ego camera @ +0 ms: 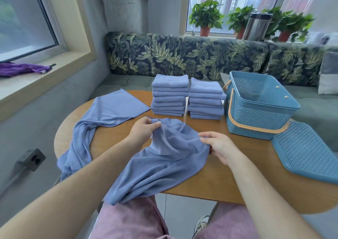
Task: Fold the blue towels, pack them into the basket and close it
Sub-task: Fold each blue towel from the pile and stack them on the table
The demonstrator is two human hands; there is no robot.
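Note:
A crumpled blue towel (157, 167) lies on the round wooden table (228, 180) in front of me, one end hanging over the near edge. My left hand (144, 130) pinches its upper edge. My right hand (219, 147) grips its right edge. Another unfolded blue towel (109, 112) is spread at the left and droops off the table. Two stacks of folded blue towels (170, 96) (205, 99) stand at the back. The open blue basket (259, 108) with orange handles stands at the right, its lid (309, 150) flat beside it.
A leaf-patterned sofa (182, 55) runs behind the table. Potted plants (206, 17) and a metal bin (256, 26) stand on the window ledge. A purple cloth (22, 69) lies on the left sill. A wall socket (33, 159) is low at the left.

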